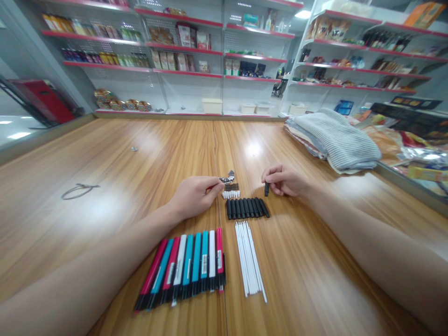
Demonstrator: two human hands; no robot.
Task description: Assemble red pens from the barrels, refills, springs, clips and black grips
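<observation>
On barrels: barcodes illegible | right hand pinches black tube | left hand: grip unclear

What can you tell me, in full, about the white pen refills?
The white pen refills are slim, plastic-looking tubes with small tips at the far end. They lie flat, bunched side by side, on the wood-grain table, right of the pen barrels and nearer than the black tubes. The rightmost reaches closest to the wearer. Nothing holds them.

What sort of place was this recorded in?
Probably a shop, or a room stocked like one: red-edged shelves line the wall, holding rows of bottles and packets, though no sign or till shows.
</observation>
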